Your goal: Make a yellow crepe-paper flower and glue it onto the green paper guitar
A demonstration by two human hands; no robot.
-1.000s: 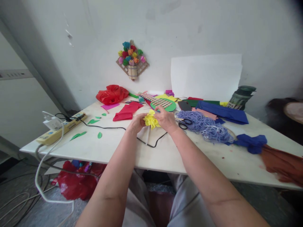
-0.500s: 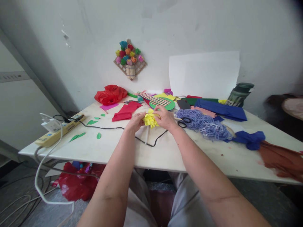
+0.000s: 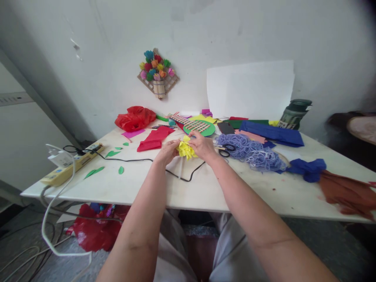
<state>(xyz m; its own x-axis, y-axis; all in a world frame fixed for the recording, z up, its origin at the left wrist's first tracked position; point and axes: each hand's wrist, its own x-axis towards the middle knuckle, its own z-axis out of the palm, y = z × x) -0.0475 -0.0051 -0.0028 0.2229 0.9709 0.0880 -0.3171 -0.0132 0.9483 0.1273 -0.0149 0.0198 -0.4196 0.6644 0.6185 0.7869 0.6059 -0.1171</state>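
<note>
A small yellow paper flower on a pale stick is held between both hands above the white table. My left hand pinches it from the left, fingers closed. My right hand is curled over its right side and top, fingers pressed on the petals. A black cable runs under the hands.
Red folded paper, a red plastic bag, green leaf cut-outs and a power strip lie left. Scissors, purple rubber bands, blue cloth and brown cloth lie right. Another person sits at far right.
The hands keep working the yellow flower in place, shifting only slightly. The view has drifted a little, so the table contents sit slightly lower-left to upper in frame.
</note>
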